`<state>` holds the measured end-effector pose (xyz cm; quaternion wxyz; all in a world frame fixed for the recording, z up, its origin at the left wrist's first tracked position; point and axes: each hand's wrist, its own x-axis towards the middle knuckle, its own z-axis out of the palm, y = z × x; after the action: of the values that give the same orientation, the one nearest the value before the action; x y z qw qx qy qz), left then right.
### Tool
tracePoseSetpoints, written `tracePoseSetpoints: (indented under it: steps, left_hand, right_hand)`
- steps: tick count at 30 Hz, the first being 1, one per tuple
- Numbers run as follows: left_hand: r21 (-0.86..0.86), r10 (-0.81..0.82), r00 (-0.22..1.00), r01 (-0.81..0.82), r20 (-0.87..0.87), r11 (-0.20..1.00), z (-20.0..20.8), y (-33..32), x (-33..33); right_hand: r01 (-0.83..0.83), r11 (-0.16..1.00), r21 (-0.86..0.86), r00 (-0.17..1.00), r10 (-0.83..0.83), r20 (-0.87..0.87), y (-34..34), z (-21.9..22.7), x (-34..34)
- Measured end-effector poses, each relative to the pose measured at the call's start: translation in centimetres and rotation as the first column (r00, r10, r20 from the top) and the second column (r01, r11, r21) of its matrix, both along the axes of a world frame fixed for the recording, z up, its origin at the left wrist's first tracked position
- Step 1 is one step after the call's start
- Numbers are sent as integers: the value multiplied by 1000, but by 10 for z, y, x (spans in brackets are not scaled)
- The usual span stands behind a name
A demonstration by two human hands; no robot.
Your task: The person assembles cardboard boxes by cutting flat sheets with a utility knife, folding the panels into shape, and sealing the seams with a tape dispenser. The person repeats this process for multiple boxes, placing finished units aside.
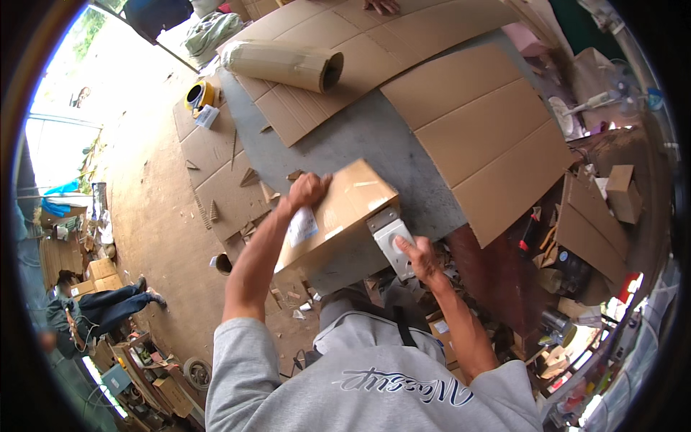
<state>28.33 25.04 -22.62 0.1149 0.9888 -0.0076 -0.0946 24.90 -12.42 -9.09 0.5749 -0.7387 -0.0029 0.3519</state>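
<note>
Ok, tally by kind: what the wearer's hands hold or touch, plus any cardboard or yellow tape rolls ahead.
Cardboard box at left hand: 1
White handheld tool in right hand: 1
Cardboard roll: 1
Yellow tape roll: 1
Total: 4

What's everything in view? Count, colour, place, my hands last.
Flat tabletop: one, grey, centre
Oblong cardboard box: one, brown, centre
Boxy handheld tool: one, pale grey, at the box's right end
Flat cardboard sheets: several, brown, far and right
Rolled cardboard tube: one, brown, on far sheet
Ring-shaped roll: one, yellow and black, upper left
Triangular cardboard scraps: several, brown, left of the box
Another person: one, dark clothing, far left
Another hand: one, bare, top
Mixed clutter: much, varied, right
Your left hand: one, bare, at the box's left
Your right hand: one, bare, holding the tool
</note>
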Motion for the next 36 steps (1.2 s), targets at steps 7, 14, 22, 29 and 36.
tracePoseSetpoints:
  steps: [7,14,22,29,36]
  left_hand:
    - [-821,66,968,-239,-241,519,85,-100,-33]
    - [-248,299,953,-302,-52,921,135,-141,-119]
    - [-191,308,935,-275,175,942,143,-89,-89]
    - [-263,429,903,-417,-14,870,158,-38,-50]
    - [-285,416,905,-423,-87,860,153,-8,-30]
  right_hand:
    - [-119,993,-17,992,118,-40,-25,-14,6]
    - [-135,991,8,990,134,46,-31,-23,-1]
    - [-193,977,90,969,175,171,-4,9,22]
    - [-252,968,-13,950,250,187,-15,41,15]
    - [-198,977,-81,978,202,43,-53,30,-18]
